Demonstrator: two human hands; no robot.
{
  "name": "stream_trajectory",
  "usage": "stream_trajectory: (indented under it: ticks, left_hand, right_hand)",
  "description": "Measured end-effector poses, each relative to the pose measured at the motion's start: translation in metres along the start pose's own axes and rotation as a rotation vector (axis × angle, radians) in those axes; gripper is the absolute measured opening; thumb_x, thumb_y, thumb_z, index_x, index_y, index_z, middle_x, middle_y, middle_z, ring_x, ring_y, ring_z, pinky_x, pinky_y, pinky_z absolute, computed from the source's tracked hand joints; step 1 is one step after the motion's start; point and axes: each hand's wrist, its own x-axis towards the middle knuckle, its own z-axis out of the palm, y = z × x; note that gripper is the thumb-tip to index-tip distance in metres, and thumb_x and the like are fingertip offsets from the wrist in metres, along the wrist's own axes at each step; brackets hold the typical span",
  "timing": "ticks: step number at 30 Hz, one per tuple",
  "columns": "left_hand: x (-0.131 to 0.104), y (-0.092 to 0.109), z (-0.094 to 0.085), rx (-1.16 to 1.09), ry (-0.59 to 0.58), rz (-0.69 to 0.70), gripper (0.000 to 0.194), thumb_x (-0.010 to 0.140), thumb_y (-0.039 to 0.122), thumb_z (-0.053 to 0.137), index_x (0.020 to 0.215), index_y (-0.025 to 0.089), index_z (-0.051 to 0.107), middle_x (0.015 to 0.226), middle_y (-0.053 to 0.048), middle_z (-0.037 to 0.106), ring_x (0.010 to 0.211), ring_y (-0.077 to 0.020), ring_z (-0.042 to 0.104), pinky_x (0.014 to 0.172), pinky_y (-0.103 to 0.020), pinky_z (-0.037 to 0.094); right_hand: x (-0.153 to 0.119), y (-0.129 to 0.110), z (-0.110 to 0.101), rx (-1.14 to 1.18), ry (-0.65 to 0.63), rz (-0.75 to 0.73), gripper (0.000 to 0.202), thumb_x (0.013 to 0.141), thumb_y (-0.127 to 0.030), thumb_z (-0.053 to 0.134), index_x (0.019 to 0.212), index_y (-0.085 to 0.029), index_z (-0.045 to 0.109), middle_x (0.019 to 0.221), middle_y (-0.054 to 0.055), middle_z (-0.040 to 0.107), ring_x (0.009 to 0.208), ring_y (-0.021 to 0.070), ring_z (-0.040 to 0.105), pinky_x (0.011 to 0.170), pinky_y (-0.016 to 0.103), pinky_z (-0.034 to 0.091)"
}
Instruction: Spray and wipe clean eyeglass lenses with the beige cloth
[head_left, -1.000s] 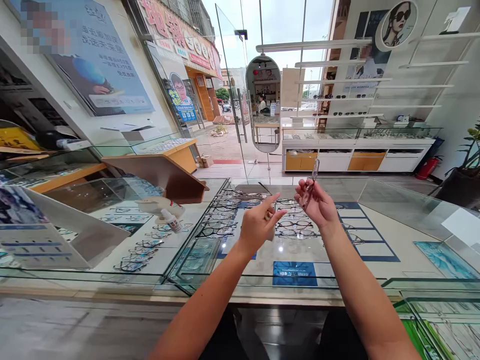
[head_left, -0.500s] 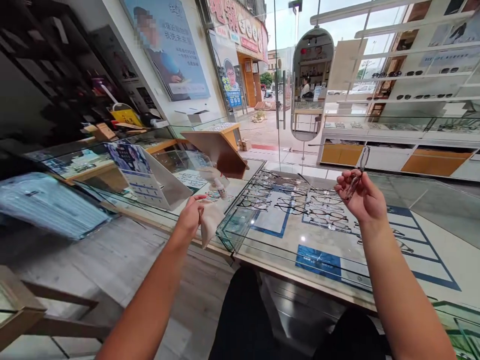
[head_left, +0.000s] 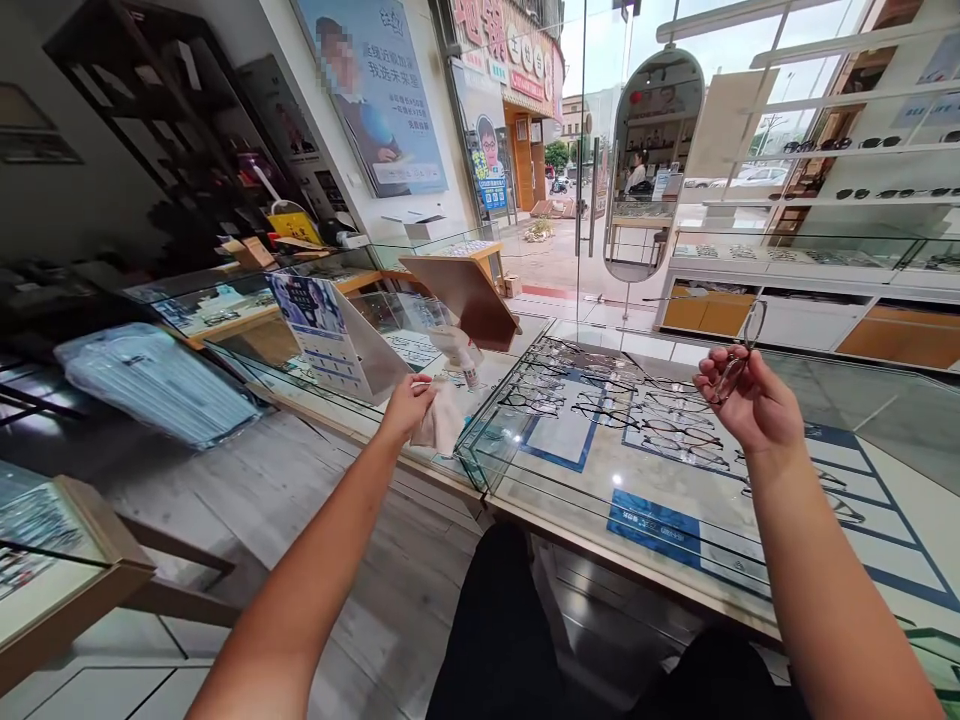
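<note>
My left hand [head_left: 407, 408] pinches a pale cloth [head_left: 441, 422] that hangs over the glass counter near a small white bottle [head_left: 468, 368]. In my right hand [head_left: 754, 400] is a pair of glasses [head_left: 756, 325], held up above the right part of the counter, one lens upright over the fingers. Below and between the hands, rows of eyeglasses [head_left: 607, 405] lie on the glass display case [head_left: 555, 495]. My fingers partly hide the held frame.
A standing calendar [head_left: 322, 340] and a tilted brown board [head_left: 469, 300] are on the left counter. An oval mirror [head_left: 649, 160] stands beyond. Plastic-wrapped goods [head_left: 157, 385] sit at the left. A wooden-edged case [head_left: 105, 600] is at the lower left.
The whole view has shifted, with the counters and both hands now further right in the picture. The cloth hangs closer to the bottle. Both hands keep their hold.
</note>
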Motion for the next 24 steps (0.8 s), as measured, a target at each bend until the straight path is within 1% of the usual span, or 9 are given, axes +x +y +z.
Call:
stream_trajectory:
  ticks: [3,6,9,12,15,19,21,24]
  left_hand:
    - [0.014,-0.004,-0.005,0.237,-0.008,0.091,0.028,0.084,0.033,0.076,0.108,0.024,0.062,0.107,-0.01,0.079,0.101,-0.0288,0.075,0.093,-0.04,0.058]
    - [0.026,-0.006,-0.012,0.476,0.001,0.15,0.024,0.089,0.025,0.07,0.113,0.024,0.068,0.116,-0.014,0.08,0.113,-0.0361,0.073,0.105,-0.048,0.053]
    - [0.034,-0.007,-0.016,0.664,-0.001,0.172,0.03,0.095,0.024,0.062,0.124,0.023,0.07,0.121,-0.019,0.08,0.117,-0.0406,0.072,0.105,-0.052,0.052]
    - [0.039,-0.009,-0.017,0.797,-0.02,0.186,0.036,0.1,0.025,0.056,0.133,0.021,0.07,0.123,-0.021,0.08,0.116,-0.0415,0.073,0.102,-0.05,0.053]
    - [0.039,-0.013,-0.018,0.887,-0.043,0.209,0.038,0.103,0.028,0.053,0.136,0.021,0.07,0.125,-0.02,0.08,0.114,-0.0408,0.074,0.099,-0.049,0.054]
    - [0.039,-0.016,-0.024,0.946,-0.081,0.278,0.037,0.103,0.03,0.053,0.133,0.02,0.072,0.129,-0.02,0.078,0.115,-0.0404,0.074,0.1,-0.048,0.054]
    - [0.039,-0.015,-0.028,0.948,-0.099,0.327,0.037,0.103,0.03,0.052,0.131,0.018,0.073,0.133,-0.022,0.075,0.12,-0.0414,0.071,0.103,-0.05,0.054]
    - [0.037,-0.012,-0.029,0.919,-0.115,0.401,0.038,0.102,0.032,0.052,0.126,0.015,0.076,0.137,-0.025,0.071,0.133,-0.0438,0.063,0.113,-0.053,0.05]
  right_hand:
    - [0.0,0.0,0.001,-0.009,-0.006,0.002,0.029,0.08,-0.045,0.1,0.093,-0.031,0.077,0.101,-0.003,0.078,0.095,0.0148,0.079,0.084,0.025,0.071]
    - [-0.001,-0.001,0.001,-0.02,-0.029,-0.007,0.022,0.086,-0.045,0.095,0.092,-0.032,0.078,0.102,-0.002,0.077,0.096,0.0147,0.078,0.085,0.024,0.07]
    - [-0.002,-0.002,0.0,-0.028,-0.053,-0.014,0.016,0.093,-0.046,0.088,0.092,-0.034,0.078,0.105,-0.003,0.077,0.099,0.0142,0.077,0.087,0.023,0.069]
    - [-0.002,-0.003,-0.001,-0.029,-0.049,-0.031,0.014,0.095,-0.047,0.085,0.093,-0.035,0.078,0.106,-0.003,0.076,0.1,0.0143,0.076,0.087,0.024,0.069]
    - [-0.003,-0.005,0.0,-0.023,-0.028,-0.041,0.015,0.094,-0.046,0.086,0.091,-0.034,0.078,0.105,-0.002,0.075,0.099,0.0146,0.075,0.086,0.024,0.069]
    - [-0.004,-0.006,0.003,-0.034,-0.014,-0.05,0.017,0.091,-0.047,0.088,0.09,-0.034,0.077,0.103,-0.002,0.075,0.097,0.0162,0.075,0.084,0.027,0.069]
    - [-0.004,-0.005,0.003,-0.047,-0.014,-0.055,0.018,0.09,-0.048,0.089,0.091,-0.035,0.077,0.104,-0.002,0.075,0.098,0.0175,0.074,0.084,0.029,0.069]
    - [-0.004,-0.005,0.002,-0.083,-0.027,-0.054,0.018,0.091,-0.05,0.087,0.092,-0.035,0.076,0.106,-0.002,0.076,0.1,0.0195,0.074,0.087,0.034,0.069]
